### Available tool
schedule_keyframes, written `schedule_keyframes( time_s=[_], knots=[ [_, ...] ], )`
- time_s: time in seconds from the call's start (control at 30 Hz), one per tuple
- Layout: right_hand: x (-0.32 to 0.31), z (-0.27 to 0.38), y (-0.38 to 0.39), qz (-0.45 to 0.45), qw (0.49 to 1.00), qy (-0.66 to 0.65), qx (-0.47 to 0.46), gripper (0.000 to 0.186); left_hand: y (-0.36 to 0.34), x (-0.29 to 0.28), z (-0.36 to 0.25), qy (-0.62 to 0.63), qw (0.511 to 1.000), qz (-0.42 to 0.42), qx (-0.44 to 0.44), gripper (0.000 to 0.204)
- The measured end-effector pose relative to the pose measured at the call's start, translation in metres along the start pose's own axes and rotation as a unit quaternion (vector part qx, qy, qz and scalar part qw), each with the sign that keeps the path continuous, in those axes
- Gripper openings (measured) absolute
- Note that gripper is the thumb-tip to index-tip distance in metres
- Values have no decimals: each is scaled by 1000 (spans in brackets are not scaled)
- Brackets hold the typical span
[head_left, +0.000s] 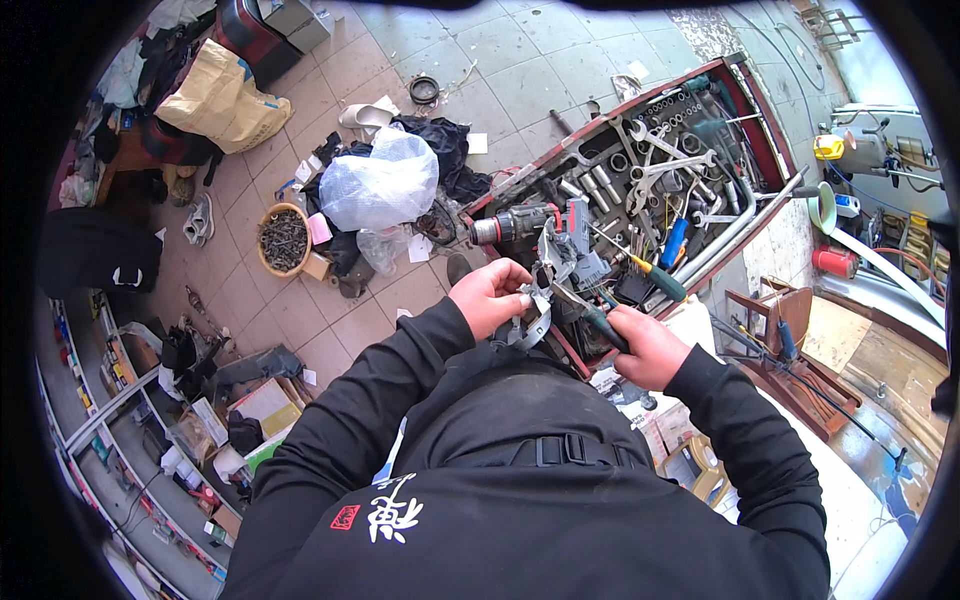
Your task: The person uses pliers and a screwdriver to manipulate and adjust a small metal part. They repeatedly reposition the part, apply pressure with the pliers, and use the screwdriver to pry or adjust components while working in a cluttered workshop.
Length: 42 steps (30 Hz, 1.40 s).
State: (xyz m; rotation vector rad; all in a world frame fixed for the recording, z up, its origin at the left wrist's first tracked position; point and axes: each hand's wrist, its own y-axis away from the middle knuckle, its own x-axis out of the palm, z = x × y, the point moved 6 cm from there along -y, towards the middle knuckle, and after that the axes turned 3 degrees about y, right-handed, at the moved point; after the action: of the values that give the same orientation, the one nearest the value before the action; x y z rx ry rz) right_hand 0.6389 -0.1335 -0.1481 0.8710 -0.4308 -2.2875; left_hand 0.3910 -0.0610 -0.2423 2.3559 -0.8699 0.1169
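Near the middle of the head view, my left hand (490,297) pinches a grey, irregular metal part (538,318) with a curved lower piece. My right hand (648,346) is wrapped round the dark green handle (605,328) of a slim metal tool. The tool's shaft points up and left toward the metal part; I cannot tell whether its tip touches it. Just beyond my hands, a cordless drill (510,225) lies at the near left corner of a red tool tray (748,95).
The tray holds several wrenches (665,180), sockets and a yellow-and-green screwdriver (657,277). Left of it are clear plastic bags (380,180) and a round basket of small metal pieces (284,240) on the tiled floor. Shelves (110,430) stand at left, a red can (835,263) at right.
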Motion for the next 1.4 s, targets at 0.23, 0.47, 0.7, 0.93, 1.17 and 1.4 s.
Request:
schedule_keyframes(
  time_s=[0.23, 0.47, 0.7, 0.93, 1.17, 1.4],
  knots=[
    [4, -3, -3, 15, 999, -36, -18, 24, 16, 0, -24, -240, 939, -82, 232, 23],
    [5, 3, -8, 35, 999, -18, -13, 33, 22, 6, -26, -276, 902, -109, 314, 24],
    [11, 6, -14, 74, 997, -13, 26, 26, 25, 8, -23, -291, 876, -131, 363, 24],
    [19, 10, -17, 42, 998, 37, 21, 28, 21, 1, -25, -251, 899, -120, 339, 21],
    [12, 15, -13, -9, 983, 183, -9, 25, -5, -11, 3, -19, 998, -10, 65, 15],
    [6, 19, -14, -8, 957, 288, -33, 26, -30, -21, 10, 43, 985, 53, -157, 11]
  ],
)
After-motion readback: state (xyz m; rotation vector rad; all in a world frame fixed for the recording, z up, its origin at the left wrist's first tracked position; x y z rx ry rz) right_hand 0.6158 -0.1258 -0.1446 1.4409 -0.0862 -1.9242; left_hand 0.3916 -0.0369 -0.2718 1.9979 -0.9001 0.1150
